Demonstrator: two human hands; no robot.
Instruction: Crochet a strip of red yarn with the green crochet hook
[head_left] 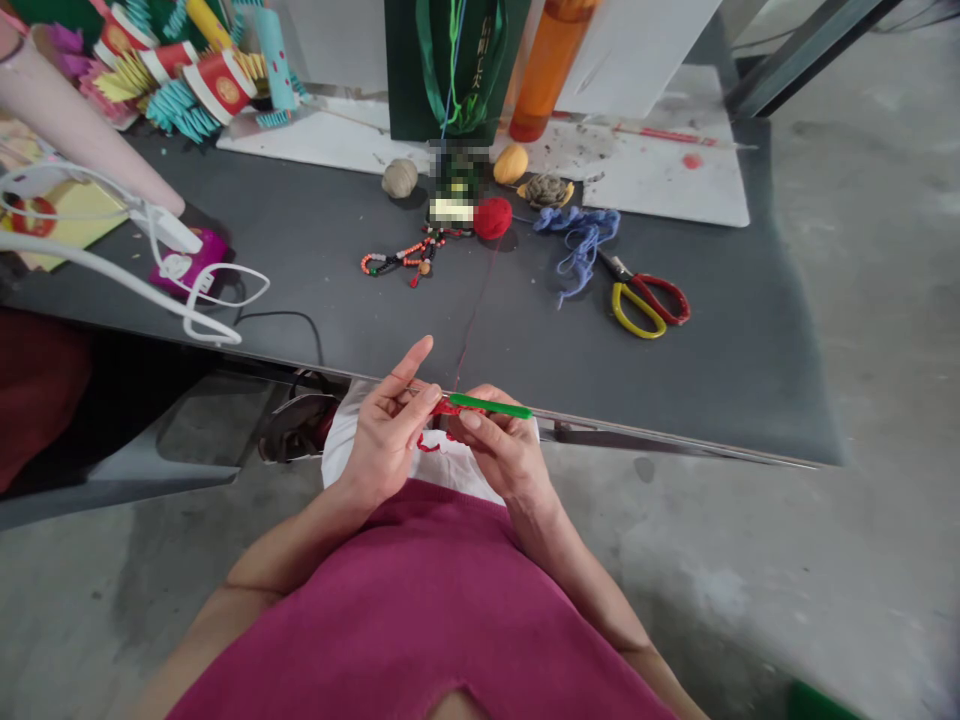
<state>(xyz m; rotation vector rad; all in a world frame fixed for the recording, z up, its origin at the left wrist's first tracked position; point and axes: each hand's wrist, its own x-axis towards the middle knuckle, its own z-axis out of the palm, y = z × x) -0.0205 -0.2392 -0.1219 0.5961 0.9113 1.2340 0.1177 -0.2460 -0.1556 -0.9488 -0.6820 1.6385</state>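
Note:
Just off the table's front edge, my left hand (386, 430) pinches a small piece of red crochet work (444, 407), its index finger raised. My right hand (510, 445) closes around a crochet hook with a green handle (495, 405), whose tip points left into the red stitches. A short red strand (427, 443) hangs below between the hands. From the work, a thin red thread (471, 325) runs up across the table to a red yarn ball (493, 218).
On the dark grey table (375, 320) lie scissors (649, 303), tangled blue yarn (581, 240), a beaded string (397, 258), and beige (400, 178) and yellow (511, 164) yarn balls. An orange bottle (551, 70) stands behind. At left, another person's arm (90, 120) rests near white cables (150, 270).

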